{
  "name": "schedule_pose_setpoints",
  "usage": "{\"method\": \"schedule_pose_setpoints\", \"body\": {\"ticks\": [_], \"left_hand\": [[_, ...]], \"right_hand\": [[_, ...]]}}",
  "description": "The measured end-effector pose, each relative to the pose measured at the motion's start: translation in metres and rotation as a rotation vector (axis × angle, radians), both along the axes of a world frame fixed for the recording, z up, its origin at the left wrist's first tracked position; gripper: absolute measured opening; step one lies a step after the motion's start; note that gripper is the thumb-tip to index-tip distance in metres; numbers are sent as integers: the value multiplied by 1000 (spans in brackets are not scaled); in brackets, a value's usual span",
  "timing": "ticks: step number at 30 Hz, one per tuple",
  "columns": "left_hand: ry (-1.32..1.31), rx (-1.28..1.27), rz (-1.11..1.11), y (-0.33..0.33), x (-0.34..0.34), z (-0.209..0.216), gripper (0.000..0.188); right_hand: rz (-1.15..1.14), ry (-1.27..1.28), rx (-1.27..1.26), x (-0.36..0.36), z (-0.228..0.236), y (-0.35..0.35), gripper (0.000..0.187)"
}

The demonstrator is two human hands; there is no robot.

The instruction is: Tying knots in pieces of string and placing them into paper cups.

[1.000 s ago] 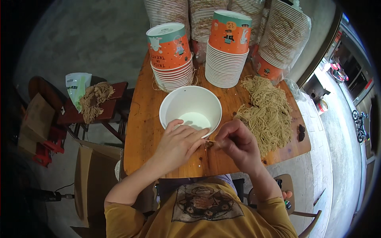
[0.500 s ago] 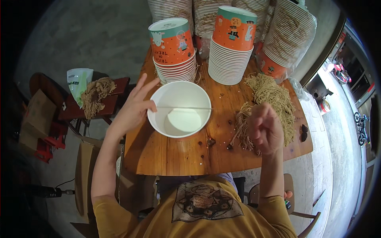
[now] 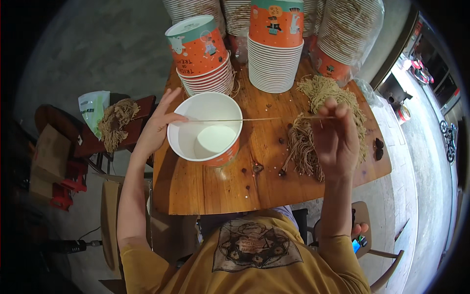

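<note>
My left hand [image 3: 159, 125] rests against the left side of the white paper bowl [image 3: 205, 128], with the fingers spread open; the thumb lies at the rim, where one end of a thin brown string [image 3: 245, 119] comes to it. The string is stretched straight over the open mouth of the bowl, from my left thumb to my right hand [image 3: 337, 139]. My right hand is raised to the right of the bowl, well apart from it, and its fingertips [image 3: 333, 105] are pinched together on the other end of the string.

The bowl is tilted toward me on the wooden table [image 3: 205, 188], and inside it is white with nothing in it. Its outer wall is orange near the bottom. To the right of the bowl, under and behind my right hand, lies a heap of brown strings [image 3: 313, 127]. Just behind the bowl stands a stack of orange and green paper bowls [image 3: 200, 54], and a second, taller stack [image 3: 275, 44] stands behind it to the right. Far to the left of the bowl, on a low dark stool [image 3: 122, 132], lies another bundle of strings [image 3: 115, 122] beside a pale green bag [image 3: 92, 105].
</note>
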State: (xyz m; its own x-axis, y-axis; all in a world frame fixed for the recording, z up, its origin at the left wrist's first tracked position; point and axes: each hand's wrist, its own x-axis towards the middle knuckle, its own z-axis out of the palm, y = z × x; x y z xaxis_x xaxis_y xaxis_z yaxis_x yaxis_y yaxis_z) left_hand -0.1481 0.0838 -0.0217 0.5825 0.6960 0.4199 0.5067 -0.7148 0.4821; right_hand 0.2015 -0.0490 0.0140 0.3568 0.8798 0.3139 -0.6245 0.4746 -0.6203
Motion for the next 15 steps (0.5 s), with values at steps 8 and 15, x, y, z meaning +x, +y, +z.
{"method": "schedule_pose_setpoints", "body": {"ticks": [8, 15], "left_hand": [[-124, -11, 188, -80, 74, 36, 13], [90, -350, 139, -97, 107, 37, 27]], "right_hand": [[260, -486, -51, -19, -12, 0, 18], [102, -1033, -53, -40, -39, 0, 11]]}}
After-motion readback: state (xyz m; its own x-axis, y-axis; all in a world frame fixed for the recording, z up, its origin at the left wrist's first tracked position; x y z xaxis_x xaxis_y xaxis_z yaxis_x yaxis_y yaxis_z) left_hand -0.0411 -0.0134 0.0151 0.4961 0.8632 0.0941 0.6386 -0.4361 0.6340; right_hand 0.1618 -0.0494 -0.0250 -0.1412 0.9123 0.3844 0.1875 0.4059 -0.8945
